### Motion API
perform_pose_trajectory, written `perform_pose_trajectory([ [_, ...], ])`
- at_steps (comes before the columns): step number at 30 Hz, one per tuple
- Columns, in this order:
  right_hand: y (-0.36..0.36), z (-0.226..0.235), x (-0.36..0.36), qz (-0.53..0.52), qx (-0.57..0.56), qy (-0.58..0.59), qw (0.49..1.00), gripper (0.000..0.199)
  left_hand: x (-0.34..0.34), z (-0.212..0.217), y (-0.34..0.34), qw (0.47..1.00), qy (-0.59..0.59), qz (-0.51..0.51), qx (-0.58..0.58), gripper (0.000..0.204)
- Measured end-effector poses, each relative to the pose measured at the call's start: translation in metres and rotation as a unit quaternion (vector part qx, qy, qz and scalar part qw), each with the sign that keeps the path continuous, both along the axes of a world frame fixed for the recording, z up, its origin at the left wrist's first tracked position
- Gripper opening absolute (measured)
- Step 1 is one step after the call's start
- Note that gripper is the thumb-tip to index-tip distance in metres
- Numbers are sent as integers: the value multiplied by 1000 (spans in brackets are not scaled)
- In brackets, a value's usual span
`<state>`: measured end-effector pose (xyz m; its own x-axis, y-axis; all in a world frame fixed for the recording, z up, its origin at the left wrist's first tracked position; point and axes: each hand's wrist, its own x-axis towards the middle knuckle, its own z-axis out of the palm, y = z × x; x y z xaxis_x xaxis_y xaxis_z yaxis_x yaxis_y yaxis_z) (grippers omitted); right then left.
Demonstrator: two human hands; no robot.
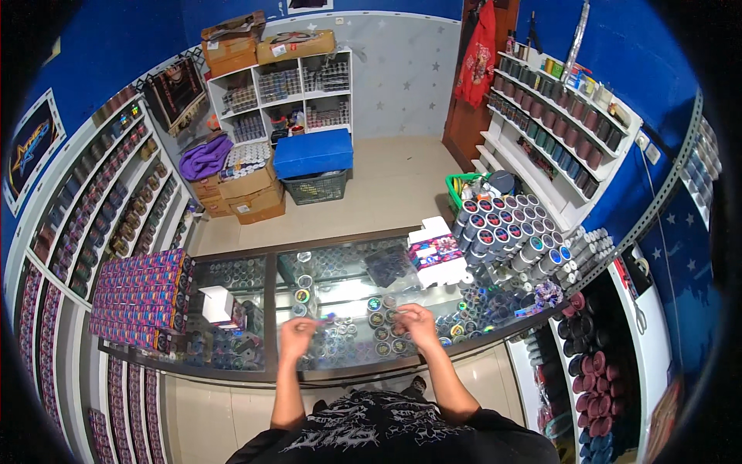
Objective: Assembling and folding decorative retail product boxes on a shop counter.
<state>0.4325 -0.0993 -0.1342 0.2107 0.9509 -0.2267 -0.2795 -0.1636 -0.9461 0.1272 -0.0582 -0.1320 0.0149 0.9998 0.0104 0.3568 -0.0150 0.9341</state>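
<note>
Over the glass-topped counter [352,290] my two hands are held apart at about the same height. Between the fingertips of my left hand [297,337] is a small, flat, blue-and-red piece [329,317], too small to name exactly. My right hand [418,325] has its fingers bent together in a pinch; what they hold, if anything, I cannot make out. Below and between the hands, round-lidded containers [382,333] show at the glass. Farther off stands an open white carton with purple printing [437,259], beside a dark flat packet [388,267].
Stacked purple boxes [139,298] fill the counter's left end, near a small white box [219,306]. Cylindrical containers [506,228] are piled at the right. Beyond the counter are a blue-lidded basket [313,166], cardboard boxes [251,193] and wall shelves [556,116].
</note>
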Motion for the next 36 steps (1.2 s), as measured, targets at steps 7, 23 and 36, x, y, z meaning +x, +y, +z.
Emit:
perform_pose_trajectory([
  [7,-47,-60,211,-424,63,-138,893,12,-83,-55,6,928,230,293,-20,19],
  [23,-70,-2,383,-281,-273,-604,694,52,15,-62,5,895,75,432,85,29],
  [36,-67,13,383,-238,-259,-647,676,51,49,-45,-19,890,40,446,90,20],
])
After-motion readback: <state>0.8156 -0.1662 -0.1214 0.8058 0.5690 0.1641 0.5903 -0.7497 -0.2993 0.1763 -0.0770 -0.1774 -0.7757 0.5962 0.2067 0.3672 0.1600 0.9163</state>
